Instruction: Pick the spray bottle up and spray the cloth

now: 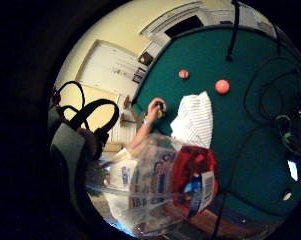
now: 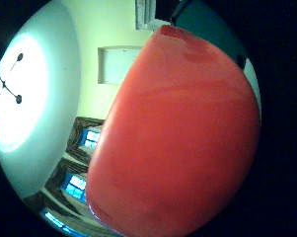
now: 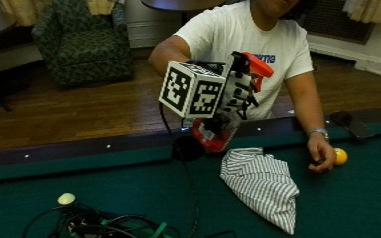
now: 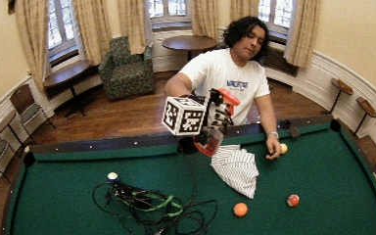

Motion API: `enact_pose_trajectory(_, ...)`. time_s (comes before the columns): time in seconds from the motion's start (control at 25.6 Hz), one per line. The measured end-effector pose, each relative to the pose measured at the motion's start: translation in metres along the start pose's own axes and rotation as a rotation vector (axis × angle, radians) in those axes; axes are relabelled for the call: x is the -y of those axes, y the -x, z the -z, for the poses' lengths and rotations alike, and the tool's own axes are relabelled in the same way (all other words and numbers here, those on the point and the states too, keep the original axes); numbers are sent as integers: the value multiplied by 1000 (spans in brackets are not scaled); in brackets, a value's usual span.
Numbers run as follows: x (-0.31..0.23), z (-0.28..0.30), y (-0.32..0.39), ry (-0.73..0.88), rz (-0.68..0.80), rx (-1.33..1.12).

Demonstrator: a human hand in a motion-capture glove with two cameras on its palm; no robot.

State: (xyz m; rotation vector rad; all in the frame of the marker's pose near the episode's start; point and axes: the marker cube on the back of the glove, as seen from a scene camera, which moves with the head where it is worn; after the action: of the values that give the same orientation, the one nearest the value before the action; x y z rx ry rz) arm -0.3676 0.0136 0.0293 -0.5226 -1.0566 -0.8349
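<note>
Green felt covers the desk [image 3: 58, 176], and a striped cloth [image 3: 262, 181] lies crumpled on it near the rail in front of the person. Above the cloth and clear of it, the gloved right hand [image 3: 233, 94] has its fingers wrapped round a spray bottle [image 3: 218, 130] — orange trigger head up, red-labelled clear body hanging down toward the cloth. Beside the cloth the bare hand [image 3: 321, 156] rests against a yellow ball [image 3: 340, 155]; beyond the cloth lie an orange ball [image 4: 240, 209], a red-and-white ball [image 4: 293, 200] and a tangle of cables [image 4: 150, 208].
</note>
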Motion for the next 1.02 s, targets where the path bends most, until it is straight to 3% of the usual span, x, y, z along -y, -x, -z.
enact_pose_trajectory(0.27, 11, -21, -6, 146, -195, -46)
enact_pose_trajectory(1.02, 12, -118, -111, 415, -850, -4)
